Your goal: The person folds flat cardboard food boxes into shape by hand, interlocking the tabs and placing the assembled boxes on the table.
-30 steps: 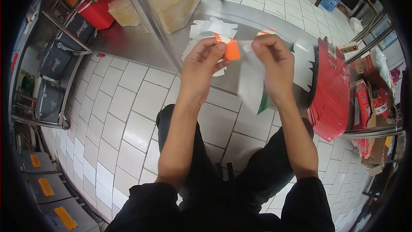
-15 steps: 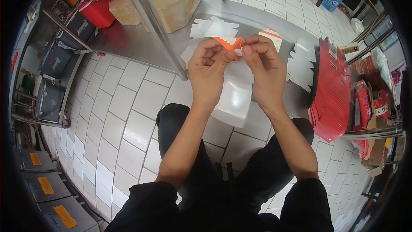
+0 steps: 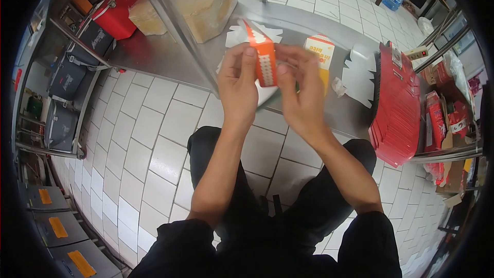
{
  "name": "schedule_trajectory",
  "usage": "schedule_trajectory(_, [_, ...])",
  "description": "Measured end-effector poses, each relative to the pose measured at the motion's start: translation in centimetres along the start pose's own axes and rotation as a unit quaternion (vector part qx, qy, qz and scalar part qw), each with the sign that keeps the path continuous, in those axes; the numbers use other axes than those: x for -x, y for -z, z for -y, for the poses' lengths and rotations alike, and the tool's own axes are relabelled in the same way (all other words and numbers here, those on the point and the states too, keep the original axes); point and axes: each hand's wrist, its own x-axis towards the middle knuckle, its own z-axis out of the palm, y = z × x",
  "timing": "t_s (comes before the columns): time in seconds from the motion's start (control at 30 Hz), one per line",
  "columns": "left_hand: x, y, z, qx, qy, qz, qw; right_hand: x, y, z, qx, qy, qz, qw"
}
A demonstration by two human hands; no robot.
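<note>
A folded orange-and-white paper carton [image 3: 265, 63] stands upright in front of me, one orange side with a row of white shapes facing me. My left hand [image 3: 238, 88] is closed on its left edge, thumb in front and fingers curled behind. At the opposite edge, my right hand [image 3: 304, 95] holds the carton between thumb and fingers, though motion blurs the fingertips. White jagged-edged cardboard [image 3: 235, 37] lies behind the held carton. Just beyond my right hand is a yellow-and-white printed carton [image 3: 321, 46] with a red striped top.
These lie on a low metal shelf [image 3: 337, 110] with a post [image 3: 180, 25] at left. A white cut-out sheet [image 3: 358, 74], a crumpled white scrap [image 3: 338, 87] and a stack of red flat cartons [image 3: 396, 110] are at right. A cardboard box [image 3: 208, 7] sits behind.
The orange carton has turned from its white inside to its printed outside and now stands upright. Both hands have moved lower and slightly left; the printed carton behind shows more.
</note>
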Motion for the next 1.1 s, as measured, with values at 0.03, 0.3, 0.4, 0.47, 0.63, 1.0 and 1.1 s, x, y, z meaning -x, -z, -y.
schedule_trajectory(0.03, [0.1,-0.1,0.0,0.001,-0.002,-0.001,1.000,-0.5,0.2,0.4,-0.050,-0.070,-0.039,0.996])
schedule_trajectory(0.3, [1.0,-0.7,0.3,-0.154,0.029,0.159,0.975,-1.7,4.2,-3.8,0.104,-0.238,-0.099,0.961])
schedule_trajectory(0.4, [0.6,-0.6,0.5,-0.325,-0.222,0.046,0.918,-2.5,5.0,-3.2,0.100,-0.206,-0.162,0.960])
schedule_trajectory(0.47, [0.5,-0.6,0.2,-0.403,-0.297,-0.019,0.865,-2.5,5.3,-2.6,0.093,-0.217,-0.163,0.958])
schedule_trajectory(0.63, [0.1,0.1,0.4,-0.088,-0.018,0.013,0.996,-2.7,5.4,-3.3,0.020,-0.177,-0.142,0.974])
schedule_trajectory(1.0, [1.1,-0.7,0.9,-0.041,0.143,-0.008,0.989,-1.8,3.0,-1.7,-0.089,-0.128,-0.019,0.988])
schedule_trajectory(1.1, [0.9,-0.7,0.8,0.094,0.145,0.018,0.985,-2.1,3.2,-1.9,-0.161,-0.219,-0.023,0.962])
